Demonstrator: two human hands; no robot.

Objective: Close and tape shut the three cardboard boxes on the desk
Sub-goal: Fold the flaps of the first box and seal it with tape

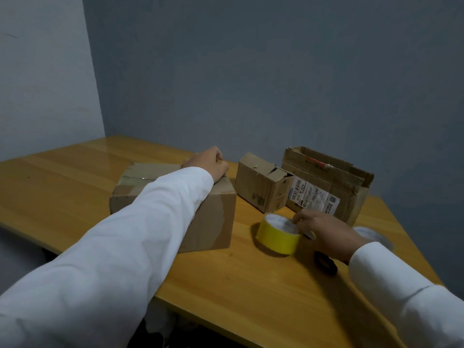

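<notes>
Three cardboard boxes stand on the wooden desk. The nearest box is closed, with tape across its top. My left hand lies on its far top edge, fingers curled over the rim. A small box behind has its top flaps partly raised. At the back right, the third box stands open and bears a white shipping label. My right hand grips a yellow tape roll lying on the desk, fingers inside its core.
A black object lies under my right wrist. A whitish roll shows behind that hand. Grey walls meet in a corner behind the desk. The desk's near edge runs diagonally at the bottom.
</notes>
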